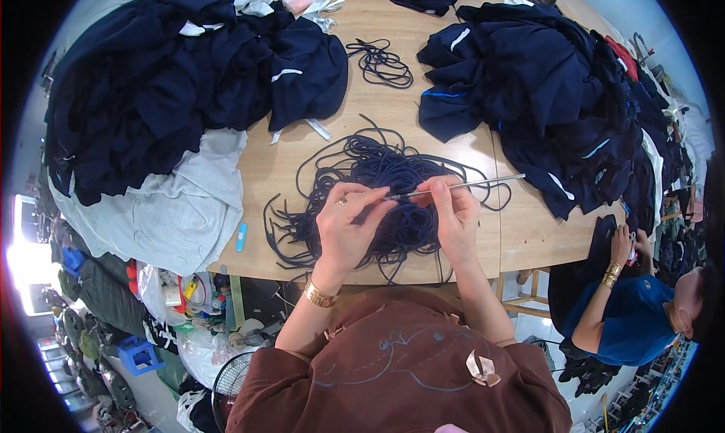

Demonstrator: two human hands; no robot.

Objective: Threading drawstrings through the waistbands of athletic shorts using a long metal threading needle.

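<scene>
A thin metal rod (489, 181) is pinched between the thumb and fingers of my right hand (455, 220), its bare end pointing to the right. My left hand (346, 225) closes thumb against forefinger at the rod's other end, where a dark tip, apparently a cord end, shows; the exact join is too small to make out. Both hands are over a tangled pile of dark navy cords (408, 233) on the wooden table (260, 161). Loose cord ends spread from the pile to the left and toward the table's near edge.
Navy garments are heaped at left (158, 78) and right (544, 78), with a light grey cloth (162, 210) under the left heap. A blue cutter-like tool (241, 237) lies near the front edge. Another cord bundle (383, 64) lies farther back. A co-worker (630, 312) handles dark fabric at right.
</scene>
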